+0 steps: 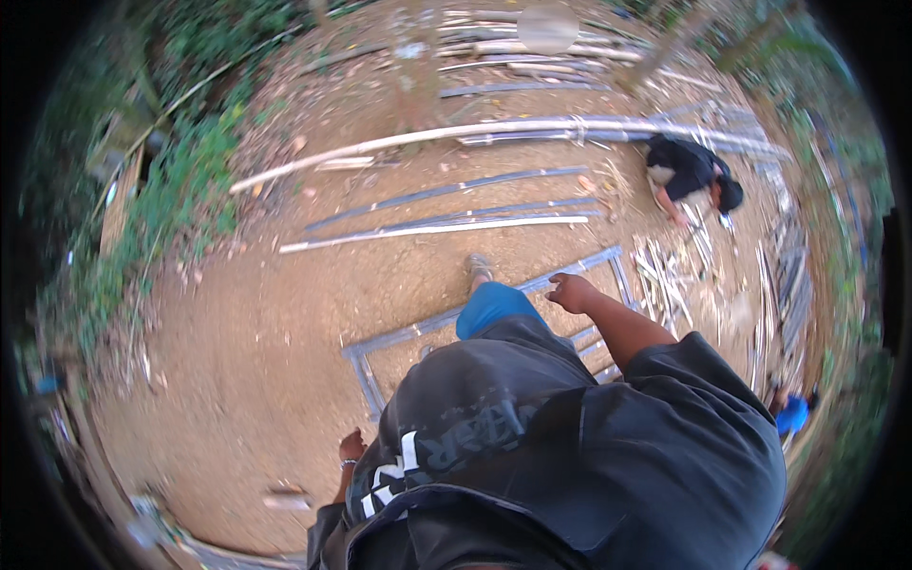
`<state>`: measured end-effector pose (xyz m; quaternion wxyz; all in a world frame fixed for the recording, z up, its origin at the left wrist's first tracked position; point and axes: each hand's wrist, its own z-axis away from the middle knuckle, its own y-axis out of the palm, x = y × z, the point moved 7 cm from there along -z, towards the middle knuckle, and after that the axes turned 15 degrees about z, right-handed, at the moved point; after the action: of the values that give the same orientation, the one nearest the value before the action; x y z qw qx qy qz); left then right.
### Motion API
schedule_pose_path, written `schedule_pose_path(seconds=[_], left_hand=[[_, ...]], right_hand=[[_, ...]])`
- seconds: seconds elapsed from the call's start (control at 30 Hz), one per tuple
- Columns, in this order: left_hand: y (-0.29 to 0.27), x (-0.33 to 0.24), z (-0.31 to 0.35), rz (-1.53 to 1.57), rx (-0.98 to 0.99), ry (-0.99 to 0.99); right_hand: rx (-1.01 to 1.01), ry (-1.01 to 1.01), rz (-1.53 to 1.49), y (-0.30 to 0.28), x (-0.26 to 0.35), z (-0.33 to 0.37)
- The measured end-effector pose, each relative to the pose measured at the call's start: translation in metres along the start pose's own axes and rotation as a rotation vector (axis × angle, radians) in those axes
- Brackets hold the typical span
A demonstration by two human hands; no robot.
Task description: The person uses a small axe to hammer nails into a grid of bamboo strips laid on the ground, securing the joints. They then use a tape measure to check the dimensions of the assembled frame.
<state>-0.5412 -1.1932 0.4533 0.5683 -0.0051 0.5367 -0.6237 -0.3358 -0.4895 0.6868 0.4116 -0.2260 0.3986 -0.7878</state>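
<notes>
My right hand [570,294] hangs in front of me above the frame of dark strips. It holds nothing, and its fingers are loosely bent and apart. Low on the left, beside my body, hangs my left hand [352,445], with a band at the wrist. It is small and blurred, so its finger pose is unclear, and nothing shows in it. Beneath me a rectangular frame of dark grey strips [418,328] lies on the dirt, partly hidden by my body. One of my feet [478,269] stands just beyond its far side.
Dark strips [446,194] and a pale pole [427,228] lie ahead, with a long bamboo pole [399,140] farther off. At right, a person in dark clothes [692,171] bends near split pieces [665,285]. Another person in blue [792,414] is at the right edge.
</notes>
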Motion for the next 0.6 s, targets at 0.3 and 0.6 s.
schedule_pose_path(seconds=[0.3, 0.6], left_hand=[[-0.101, -0.093, -0.152, 0.423, 0.019, -0.228], [-0.153, -0.117, -0.239, 0.395, 0.227, -0.335]], right_hand=[[0.158, 0.412, -0.291, 0.11, -0.051, 0.085], [0.353, 0.488, -0.482, 0.148, -0.042, 0.066]])
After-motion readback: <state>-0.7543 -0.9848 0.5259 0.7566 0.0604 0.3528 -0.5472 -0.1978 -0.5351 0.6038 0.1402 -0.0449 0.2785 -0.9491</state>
